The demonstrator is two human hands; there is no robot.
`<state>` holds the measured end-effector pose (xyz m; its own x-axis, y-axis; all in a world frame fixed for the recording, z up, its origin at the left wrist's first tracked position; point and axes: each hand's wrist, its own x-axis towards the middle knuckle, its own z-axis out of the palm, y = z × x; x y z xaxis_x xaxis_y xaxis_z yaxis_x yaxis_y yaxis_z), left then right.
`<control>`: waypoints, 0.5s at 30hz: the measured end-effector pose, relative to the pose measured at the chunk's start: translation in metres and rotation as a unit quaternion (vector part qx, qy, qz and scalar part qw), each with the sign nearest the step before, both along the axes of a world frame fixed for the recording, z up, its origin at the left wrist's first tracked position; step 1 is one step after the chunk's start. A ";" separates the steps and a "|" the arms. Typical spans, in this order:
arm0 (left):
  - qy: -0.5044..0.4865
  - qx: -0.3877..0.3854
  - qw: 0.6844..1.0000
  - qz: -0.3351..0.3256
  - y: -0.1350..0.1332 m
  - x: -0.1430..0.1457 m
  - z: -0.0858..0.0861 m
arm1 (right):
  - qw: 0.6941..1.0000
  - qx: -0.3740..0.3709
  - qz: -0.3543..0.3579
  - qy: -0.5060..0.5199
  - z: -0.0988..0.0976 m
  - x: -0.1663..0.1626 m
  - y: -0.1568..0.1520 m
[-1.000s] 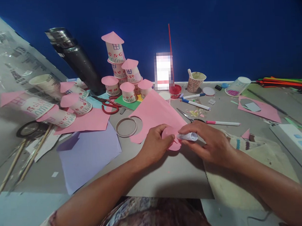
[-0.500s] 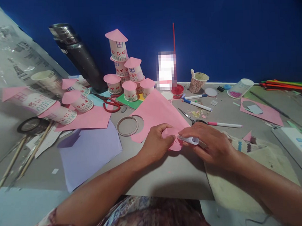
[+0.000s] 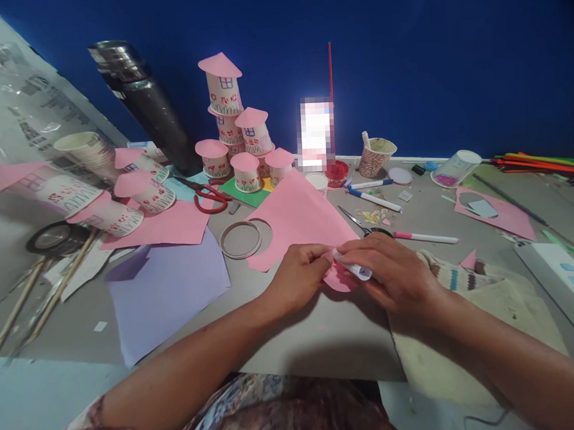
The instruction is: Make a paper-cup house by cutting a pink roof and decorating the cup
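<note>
A small pink paper piece (image 3: 341,281) with a rounded edge is pinched between the thumb and fingers of my left hand (image 3: 299,274). My right hand (image 3: 401,267) holds a small white rolled piece that looks like paper (image 3: 362,271), its tip against the pink piece. My fingers hide the place where the two meet. Just beyond my hands lies a large pink paper sheet (image 3: 299,211) with a round bite cut from its left side. A tape roll (image 3: 241,240) rests beside that cut, and black-handled scissors (image 3: 363,225) lie past my right hand.
Pink-roofed paper cup towers (image 3: 224,91) stand at the back; more cup houses (image 3: 110,213) are at left by a dark flask (image 3: 149,107). Purple paper (image 3: 171,296) lies left, a beige cloth (image 3: 482,333) right. Markers (image 3: 425,237) and a power strip (image 3: 556,279) are also at right.
The white piece has shifted slightly left and down, with its tip now by my left fingertips. My hands are closer together, and the pink piece has turned a little.
</note>
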<state>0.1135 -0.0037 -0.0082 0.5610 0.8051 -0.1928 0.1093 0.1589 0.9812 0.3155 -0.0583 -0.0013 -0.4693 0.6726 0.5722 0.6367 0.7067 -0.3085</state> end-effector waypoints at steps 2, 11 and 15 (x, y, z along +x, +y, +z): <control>-0.026 -0.030 0.999 0.010 0.000 0.001 0.000 | 0.999 0.020 -0.036 -0.035 0.000 -0.001 -0.001; -0.076 -0.067 0.994 0.043 -0.003 0.001 0.009 | 0.983 0.120 -0.109 -0.090 0.004 -0.008 -0.006; -0.092 -0.084 0.992 0.037 -0.002 0.001 0.007 | 0.987 0.123 -0.079 -0.065 0.004 -0.008 -0.005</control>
